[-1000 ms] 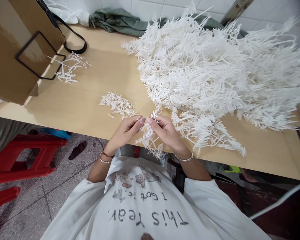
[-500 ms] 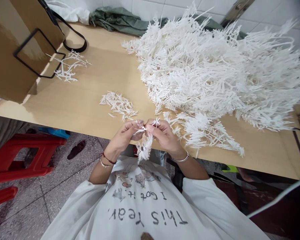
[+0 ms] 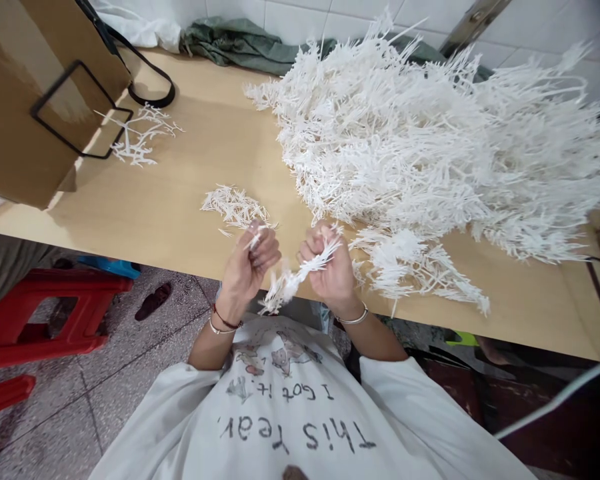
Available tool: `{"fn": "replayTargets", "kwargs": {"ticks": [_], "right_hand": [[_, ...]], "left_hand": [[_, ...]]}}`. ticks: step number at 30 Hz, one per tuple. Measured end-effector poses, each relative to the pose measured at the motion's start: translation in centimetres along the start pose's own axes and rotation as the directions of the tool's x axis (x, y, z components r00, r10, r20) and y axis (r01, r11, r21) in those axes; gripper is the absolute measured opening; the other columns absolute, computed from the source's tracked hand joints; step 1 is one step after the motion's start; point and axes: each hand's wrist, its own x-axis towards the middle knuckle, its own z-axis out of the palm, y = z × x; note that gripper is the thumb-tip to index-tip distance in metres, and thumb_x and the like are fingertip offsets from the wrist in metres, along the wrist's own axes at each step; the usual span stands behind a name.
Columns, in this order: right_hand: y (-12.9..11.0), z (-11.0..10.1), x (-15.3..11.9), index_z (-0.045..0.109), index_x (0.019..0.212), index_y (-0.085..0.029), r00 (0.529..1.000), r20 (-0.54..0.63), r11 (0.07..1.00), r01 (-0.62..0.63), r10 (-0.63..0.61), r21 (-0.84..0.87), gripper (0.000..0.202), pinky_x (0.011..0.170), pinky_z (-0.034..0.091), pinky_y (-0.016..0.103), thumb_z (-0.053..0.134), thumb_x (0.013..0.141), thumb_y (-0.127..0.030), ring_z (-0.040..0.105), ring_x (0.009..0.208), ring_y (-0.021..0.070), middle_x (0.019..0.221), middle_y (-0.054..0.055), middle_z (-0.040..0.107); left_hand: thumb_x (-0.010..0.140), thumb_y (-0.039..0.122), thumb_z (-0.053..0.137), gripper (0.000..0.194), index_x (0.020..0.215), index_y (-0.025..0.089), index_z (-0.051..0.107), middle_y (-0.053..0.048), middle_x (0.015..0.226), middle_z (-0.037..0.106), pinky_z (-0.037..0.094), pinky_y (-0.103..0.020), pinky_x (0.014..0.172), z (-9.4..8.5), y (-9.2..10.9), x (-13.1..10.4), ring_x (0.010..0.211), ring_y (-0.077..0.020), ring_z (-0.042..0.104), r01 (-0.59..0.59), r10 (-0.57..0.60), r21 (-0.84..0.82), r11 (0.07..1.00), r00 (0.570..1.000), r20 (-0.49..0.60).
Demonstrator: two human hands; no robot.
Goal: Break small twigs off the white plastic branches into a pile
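Note:
In the head view, my right hand (image 3: 333,270) is closed on a white branched plastic sprig (image 3: 290,283), whose feathery end hangs down to the left. My left hand (image 3: 250,263) is curled shut, with small white plastic bits (image 3: 256,239) showing at its thumb and fingertip. A gap separates the two hands at the table's front edge. Just beyond my left hand lies a small pile of short white pieces (image 3: 233,203). Beside my right hand, a loose clump of white sprigs (image 3: 410,260) spreads over the table edge.
A big heap of white branched plastic (image 3: 420,133) covers the table's right side. A bare branched stem (image 3: 140,137) lies near a cardboard box (image 3: 30,100) with a black wire frame (image 3: 55,87). Green cloth (image 3: 240,43) lies along the wall. A red stool (image 3: 55,313) stands lower left.
My hands were together at the sprig and have moved apart. The sprig stays with my right hand, while small bits came away in my left.

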Motion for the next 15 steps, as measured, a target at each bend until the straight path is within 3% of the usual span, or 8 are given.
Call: {"fn": "replayTargets", "kwargs": {"ticks": [2, 4, 6, 8, 11, 15], "right_hand": [[-0.1, -0.1, 0.2, 0.023, 0.063, -0.022, 0.999, -0.036, 1.0, 0.011, -0.012, -0.013, 0.043, 0.039, 0.021, 0.023, 0.049, 0.086, -0.046, 0.016, 0.042, 0.0066, 0.056, -0.007, 0.019], [0.0, -0.4, 0.3, 0.026, 0.064, -0.021, 0.998, -0.069, 0.999, -0.013, 0.009, -0.051, 0.043, 0.041, 0.022, 0.022, 0.053, 0.084, -0.048, 0.018, 0.045, 0.0066, 0.056, -0.007, 0.02], [0.2, -0.7, 0.4, 0.032, 0.065, -0.021, 0.996, -0.083, 0.994, -0.041, 0.033, -0.098, 0.042, 0.043, 0.025, 0.021, 0.056, 0.081, -0.051, 0.02, 0.048, 0.0067, 0.057, -0.006, 0.022], [0.3, -1.1, 0.5, 0.037, 0.067, -0.021, 0.997, -0.073, 0.988, -0.043, 0.032, -0.146, 0.039, 0.045, 0.027, 0.021, 0.057, 0.081, -0.052, 0.023, 0.05, 0.0068, 0.058, -0.006, 0.025], [0.1, -1.6, 0.7, 0.042, 0.067, -0.02, 1.0, -0.007, 0.984, -0.018, 0.018, -0.175, 0.035, 0.048, 0.028, 0.022, 0.054, 0.085, -0.048, 0.027, 0.052, 0.007, 0.059, -0.005, 0.028], [-0.6, -1.8, 0.9, 0.049, 0.069, -0.019, 0.996, 0.086, 0.987, -0.014, 0.028, -0.16, 0.034, 0.051, 0.027, 0.025, 0.046, 0.09, -0.045, 0.031, 0.054, 0.0073, 0.061, -0.003, 0.035]], "left_hand": [[0.084, 0.051, 0.049, 0.046, 0.059, 0.02, 0.026, 0.007, 0.053, 0.017, 0.017, -0.023, 0.039, -0.7, 0.0, 0.7, 0.042, -0.0062, 0.014, -0.069, 0.079, 0.113, 0.991, 0.993, -0.086], [0.085, 0.049, 0.049, 0.044, 0.058, 0.02, 0.029, 0.006, 0.052, 0.022, 0.02, -0.024, 0.043, -1.9, -0.1, 1.5, 0.044, -0.0071, 0.02, -0.147, 0.213, 0.333, 0.931, 0.962, -0.17], [0.085, 0.045, 0.05, 0.042, 0.056, 0.02, 0.033, 0.005, 0.052, 0.029, 0.022, -0.026, 0.047, -3.1, -0.1, 2.3, 0.047, -0.0082, 0.027, -0.184, 0.403, 0.622, 0.761, 0.886, -0.23], [0.084, 0.042, 0.054, 0.038, 0.057, 0.019, 0.04, 0.004, 0.051, 0.038, 0.023, -0.027, 0.05, -4.3, 0.1, 3.0, 0.049, -0.009, 0.033, -0.122, 0.531, 0.821, 0.558, 0.813, -0.24], [0.079, 0.036, 0.062, 0.022, 0.071, 0.019, 0.052, 0.003, 0.056, 0.05, 0.026, -0.026, 0.054, -5.5, 0.4, 3.8, 0.052, -0.0106, 0.042, -0.02, 0.574, 0.913, 0.408, 0.783, -0.239], [0.083, 0.035, 0.056, 0.016, 0.078, 0.019, 0.056, 0.0, 0.065, 0.056, 0.028, -0.026, 0.057, -6.0, 0.4, 4.4, 0.055, -0.0114, 0.046, -0.034, 0.571, 0.921, 0.389, 0.793, -0.211]]}}
